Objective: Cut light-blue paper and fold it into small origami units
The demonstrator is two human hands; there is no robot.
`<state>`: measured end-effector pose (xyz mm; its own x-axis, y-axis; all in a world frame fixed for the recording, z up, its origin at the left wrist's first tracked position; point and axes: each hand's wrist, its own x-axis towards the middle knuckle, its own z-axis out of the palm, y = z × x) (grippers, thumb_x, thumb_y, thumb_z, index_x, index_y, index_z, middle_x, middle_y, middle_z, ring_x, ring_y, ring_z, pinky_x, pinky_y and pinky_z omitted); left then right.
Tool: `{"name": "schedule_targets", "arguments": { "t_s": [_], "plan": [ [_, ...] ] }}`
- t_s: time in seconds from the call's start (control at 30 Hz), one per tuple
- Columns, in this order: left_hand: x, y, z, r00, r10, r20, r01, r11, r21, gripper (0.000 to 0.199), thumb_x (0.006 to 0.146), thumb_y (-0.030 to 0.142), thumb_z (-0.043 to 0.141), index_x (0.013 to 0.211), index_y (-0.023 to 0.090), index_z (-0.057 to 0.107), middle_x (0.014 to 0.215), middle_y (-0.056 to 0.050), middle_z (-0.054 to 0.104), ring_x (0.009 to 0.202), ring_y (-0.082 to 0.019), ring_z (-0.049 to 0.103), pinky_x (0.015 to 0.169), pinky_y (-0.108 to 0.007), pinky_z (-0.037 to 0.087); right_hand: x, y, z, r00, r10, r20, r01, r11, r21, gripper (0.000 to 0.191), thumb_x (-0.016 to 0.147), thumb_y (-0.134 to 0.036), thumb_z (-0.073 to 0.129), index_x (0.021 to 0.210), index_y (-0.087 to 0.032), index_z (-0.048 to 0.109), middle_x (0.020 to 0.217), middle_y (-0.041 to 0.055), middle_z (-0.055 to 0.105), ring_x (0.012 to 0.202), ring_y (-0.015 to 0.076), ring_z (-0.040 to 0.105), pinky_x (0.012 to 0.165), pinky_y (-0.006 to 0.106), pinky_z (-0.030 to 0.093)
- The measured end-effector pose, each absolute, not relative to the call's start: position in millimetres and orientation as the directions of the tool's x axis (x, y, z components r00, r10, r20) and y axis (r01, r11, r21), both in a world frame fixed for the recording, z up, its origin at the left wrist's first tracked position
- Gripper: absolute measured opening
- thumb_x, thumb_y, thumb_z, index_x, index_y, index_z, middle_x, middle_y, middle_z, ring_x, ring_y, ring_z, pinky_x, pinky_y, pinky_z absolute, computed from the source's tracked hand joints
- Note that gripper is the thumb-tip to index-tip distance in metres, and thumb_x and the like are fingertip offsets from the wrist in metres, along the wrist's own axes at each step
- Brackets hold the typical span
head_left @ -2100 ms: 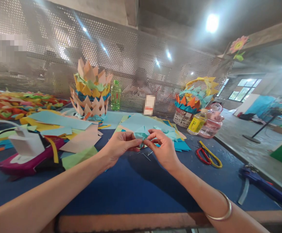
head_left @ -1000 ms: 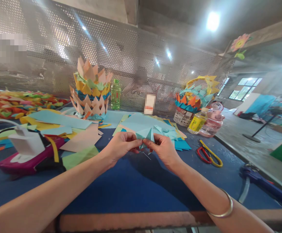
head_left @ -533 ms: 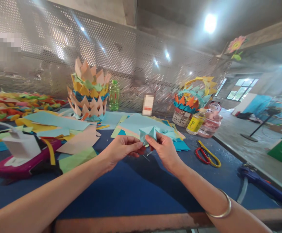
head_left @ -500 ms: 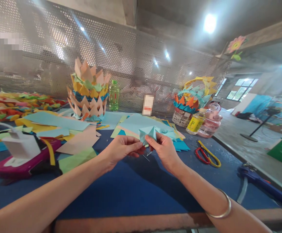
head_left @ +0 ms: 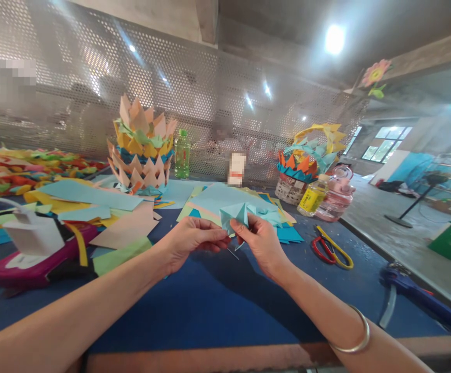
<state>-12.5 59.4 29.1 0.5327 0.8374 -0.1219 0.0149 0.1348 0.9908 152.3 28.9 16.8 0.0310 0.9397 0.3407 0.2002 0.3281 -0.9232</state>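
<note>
Right grip point(head_left: 263, 239) on folded paper point(head_left: 233, 213), forearm point(head_left: 314, 295) aslant

Matt, creased pale-blue folded paper point(head_left: 233, 213).

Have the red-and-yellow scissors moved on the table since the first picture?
No; against the yellow-labelled bottle, the scissors lie in the same spot, at the same angle.

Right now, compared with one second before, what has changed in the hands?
The folded light-blue paper has shifted towards the right hand, whose thumb now lies over its front. The left hand is at its lower edge. The green bottle stayed in place.
</note>
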Motion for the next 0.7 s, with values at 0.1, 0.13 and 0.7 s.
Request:
{"name": "schedule_targets", "arguments": {
  "t_s": [0.1,0.13,0.7],
  "plan": [
    [-11.2,59.0,29.7,0.509,0.852,-0.121,0.034,0.121,0.992,0.022,0.061,0.032,0.072,0.069,0.011,0.069,0.075,-0.009,0.07,0.067,-0.014,0.061,0.065,-0.023,0.047,151.5,28.4,17.9,0.019,0.94,0.342,0.222,0.329,-0.918,0.027,0.076,-0.039,0.057,0.064,-0.016,0.051,0.055,-0.0044,0.044,0.051,0.0076,0.039,0.049,0.02,0.033],
    [-10.7,58.5,29.6,0.501,0.857,-0.12,0.043,0.114,0.993,0.022,0.061,0.032,0.072,0.068,0.011,0.069,0.074,-0.009,0.07,0.066,-0.014,0.061,0.065,-0.023,0.047,151.4,28.3,18.0,0.018,0.938,0.346,0.235,0.332,-0.913,0.027,0.076,-0.039,0.057,0.064,-0.016,0.051,0.055,-0.0045,0.044,0.051,0.0076,0.038,0.048,0.02,0.032],
    [-6.4,57.1,24.0,0.512,0.859,-0.016,0.054,-0.013,0.998,0.026,0.063,0.037,0.069,0.063,0.012,0.063,0.069,-0.006,0.068,0.061,-0.013,0.059,0.063,-0.024,0.046,145.3,24.3,16.0,0.042,0.909,0.414,0.323,0.38,-0.867,0.026,0.077,-0.039,0.053,0.066,-0.015,0.052,0.057,-0.0033,0.047,0.051,0.0076,0.039,0.047,0.02,0.033]
  ]
}}
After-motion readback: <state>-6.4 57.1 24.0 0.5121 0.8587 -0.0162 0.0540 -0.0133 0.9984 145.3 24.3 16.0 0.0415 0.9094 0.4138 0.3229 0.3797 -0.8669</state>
